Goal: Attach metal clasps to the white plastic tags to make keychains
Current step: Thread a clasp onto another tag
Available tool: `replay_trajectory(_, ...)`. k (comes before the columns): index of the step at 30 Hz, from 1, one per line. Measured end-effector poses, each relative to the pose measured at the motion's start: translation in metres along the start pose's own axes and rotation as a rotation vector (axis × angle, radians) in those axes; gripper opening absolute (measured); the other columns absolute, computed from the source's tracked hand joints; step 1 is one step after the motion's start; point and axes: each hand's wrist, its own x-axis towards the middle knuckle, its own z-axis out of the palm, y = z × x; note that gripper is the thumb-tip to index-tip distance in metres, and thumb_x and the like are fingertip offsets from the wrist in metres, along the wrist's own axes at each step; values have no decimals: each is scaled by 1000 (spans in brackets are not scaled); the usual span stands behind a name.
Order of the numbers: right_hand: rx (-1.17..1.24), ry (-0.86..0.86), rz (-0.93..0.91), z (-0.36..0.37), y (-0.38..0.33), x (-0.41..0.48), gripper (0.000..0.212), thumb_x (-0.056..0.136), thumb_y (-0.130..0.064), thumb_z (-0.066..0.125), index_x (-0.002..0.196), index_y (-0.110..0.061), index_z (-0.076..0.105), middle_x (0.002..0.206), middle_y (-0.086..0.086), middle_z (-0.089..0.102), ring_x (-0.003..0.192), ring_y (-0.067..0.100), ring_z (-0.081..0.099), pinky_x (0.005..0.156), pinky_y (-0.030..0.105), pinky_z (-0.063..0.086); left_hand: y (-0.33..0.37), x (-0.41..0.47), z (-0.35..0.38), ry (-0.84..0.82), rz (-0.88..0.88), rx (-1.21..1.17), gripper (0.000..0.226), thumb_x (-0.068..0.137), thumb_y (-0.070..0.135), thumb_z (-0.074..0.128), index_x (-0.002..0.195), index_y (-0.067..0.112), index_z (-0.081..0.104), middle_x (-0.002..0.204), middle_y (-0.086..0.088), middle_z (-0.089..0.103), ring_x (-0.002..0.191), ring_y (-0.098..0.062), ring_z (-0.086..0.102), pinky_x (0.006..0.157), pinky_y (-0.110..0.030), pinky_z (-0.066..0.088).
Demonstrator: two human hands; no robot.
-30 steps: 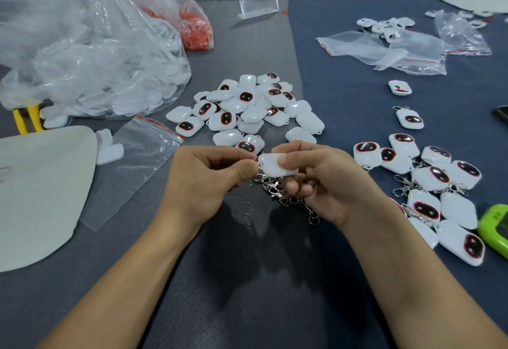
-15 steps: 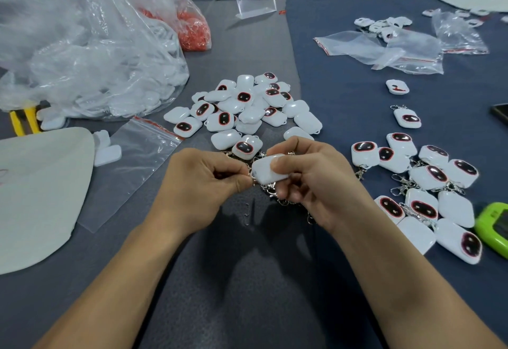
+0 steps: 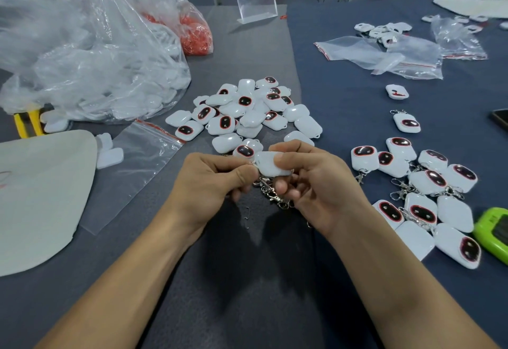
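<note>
In the head view, the right hand (image 3: 316,183) grips one white tag (image 3: 268,165) between the thumb and curled fingers, a little above the grey mat (image 3: 247,54). The left hand (image 3: 211,183), fingers curled, pinches a small metal clasp (image 3: 251,164) at the left corner of the tag. The loose clasps (image 3: 270,193) lie under both hands. The pile of tags (image 3: 247,112) lies just behind them.

Tag pile (image 3: 244,112) behind hands (image 3: 264,181)
</note>
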Motion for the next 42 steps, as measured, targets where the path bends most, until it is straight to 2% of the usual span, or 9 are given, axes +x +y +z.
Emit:
replay_trajectory(2,-64,1,-50,-1,0,0,17,84,8,62,83,-8,69,62,10,67,38,18,51,34,20,33,-3,0,-4,46,113,221,20,79,8,81,71,26,81,55,7,64,50,-6,50,50,-18,41)
replay_trajectory(9,-384,44,-348,8,11,-3,17,79,0,67,87,-14,71,61,15,66,40,24,53,37,24,37,-4,-5,-6,55,545,941,12,82,21,71,89,24,81,77,11,70,73,-7,63,67,-26,46)
replay_trajectory(13,-65,78,-129,7,4,0,16,89,8,60,92,-6,68,62,12,66,39,19,53,34,21,35,-6,-3,3,217,335,602,14,78,23,77,87,33,78,70,14,71,63,-1,62,62,-20,48)
replay_trajectory(16,38,63,-58,6,4,1,14,90,6,58,91,-5,67,63,12,67,39,18,53,34,21,34,-5,-1,7,167,123,236,16,80,11,82,84,27,82,78,7,78,70,-4,68,66,-21,55)
replay_trajectory(20,94,65,-24,5,5,2,14,90,5,58,92,-4,68,64,11,68,39,17,53,34,20,35,-1,1,12,144,71,17,20,78,2,80,78,21,82,78,1,78,68,-2,67,64,-14,50)
replay_trajectory(25,87,121,-3,2,5,5,14,90,5,57,97,-3,67,62,8,67,40,17,52,35,20,34,-6,0,9,286,208,329,19,77,13,78,75,32,81,60,10,70,54,0,55,54,-15,45)
replay_trajectory(29,53,150,17,3,6,5,14,90,6,56,93,-1,67,61,10,67,39,16,51,34,20,33,-8,-5,9,292,333,559,11,72,28,66,79,28,76,56,-2,58,48,-10,44,49,-22,36)
replay_trajectory(36,7,172,26,4,6,5,14,90,7,55,91,1,68,55,9,65,38,15,50,34,20,31,-2,-7,2,273,658,943,12,76,14,71,77,22,81,51,6,48,52,-15,48,57,-38,48)
replay_trajectory(42,-45,176,23,4,8,6,14,91,5,56,92,0,69,58,10,66,38,13,48,34,19,31,-1,-4,-3,192,811,1022,8,76,13,74,73,18,79,56,4,59,54,-18,52,56,-34,42)
